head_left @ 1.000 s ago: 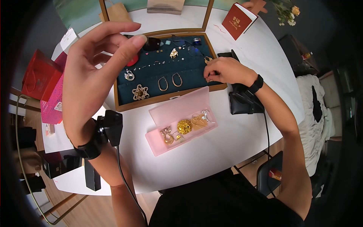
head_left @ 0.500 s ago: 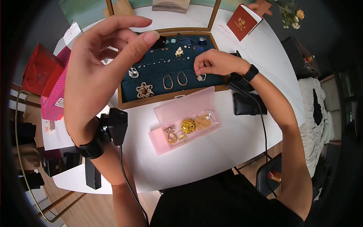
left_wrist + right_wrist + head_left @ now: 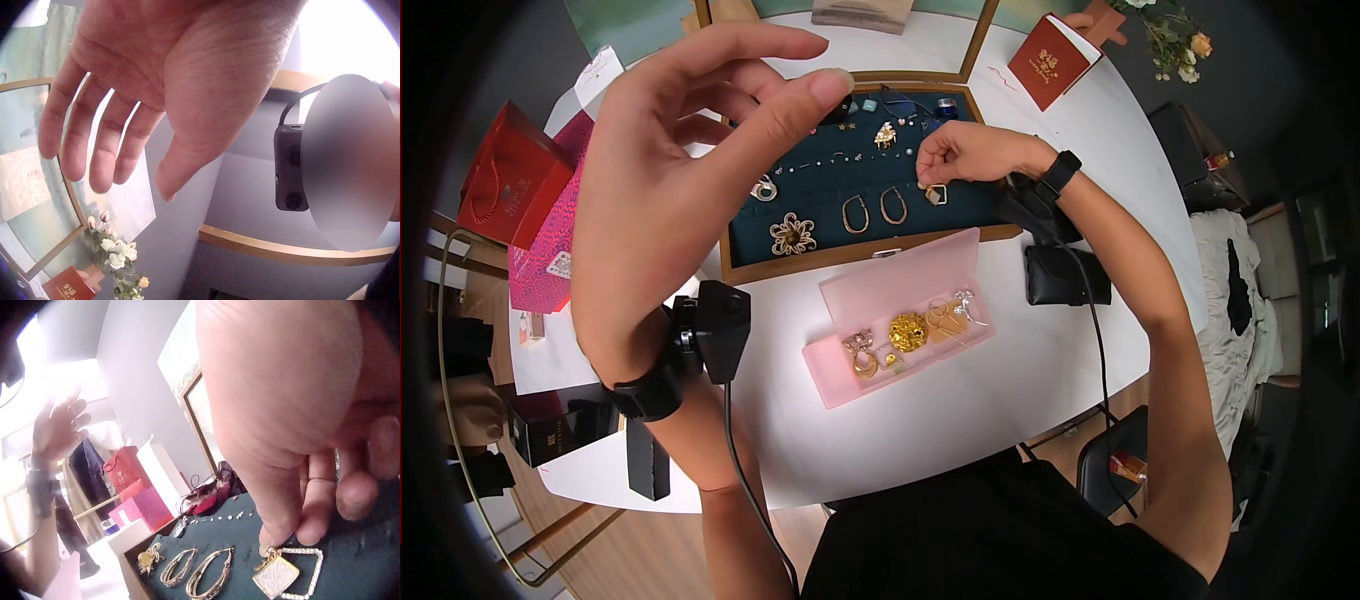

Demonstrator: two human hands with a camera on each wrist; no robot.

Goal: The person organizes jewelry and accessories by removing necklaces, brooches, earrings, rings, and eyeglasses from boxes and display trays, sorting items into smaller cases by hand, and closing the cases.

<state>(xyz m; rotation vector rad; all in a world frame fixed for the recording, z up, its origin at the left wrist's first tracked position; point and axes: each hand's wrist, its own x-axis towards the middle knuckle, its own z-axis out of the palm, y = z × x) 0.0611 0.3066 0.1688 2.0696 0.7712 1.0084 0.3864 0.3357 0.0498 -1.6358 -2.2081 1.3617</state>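
Observation:
My right hand (image 3: 975, 152) is over the right part of a wood-framed jewelry tray (image 3: 800, 268) lined in dark green. Its thumb and fingertips pinch the top of a square earring (image 3: 276, 578), which has a sparkly diamond-shaped plate and a stone-studded square outline. A pair of hoop earrings (image 3: 855, 214) lies just left of it. Farther left is a flower-shaped brooch (image 3: 792, 234). My left hand (image 3: 670, 160) is raised over the tray's left side, fingers loosely bent and holding nothing. It hides part of the tray's back left.
An open pink box (image 3: 900, 275) with gold and silver jewelry stands in front of the tray. A black case (image 3: 1068, 276) is to its right, and a red booklet (image 3: 1048, 62) stands at the back. Red (image 3: 512, 175) and pink bags are at left. Cables trail from both wrists.
My right hand has moved left from the tray's right edge, and the square earring now shows below its fingertips. The left hand keeps its raised, loose pose.

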